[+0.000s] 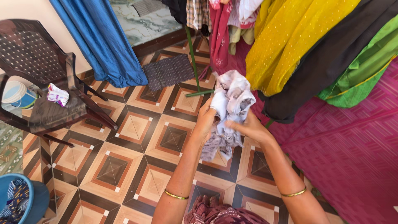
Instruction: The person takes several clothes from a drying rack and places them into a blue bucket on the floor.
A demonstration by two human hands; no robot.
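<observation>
Two hands (228,122) grip one pale cloth (232,97); one chair (41,74) nearby

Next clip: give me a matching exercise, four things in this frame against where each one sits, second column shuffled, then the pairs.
Things:
1. white cloth
2. crumpled packet
3. blue tub
4. yellow garment

Places:
A. on the seat of the brown chair
B. hung on the rack, upper right
C. held in the left hand and right hand
D. on the floor, bottom left corner

Pairs: 1-C, 2-A, 3-D, 4-B
</observation>
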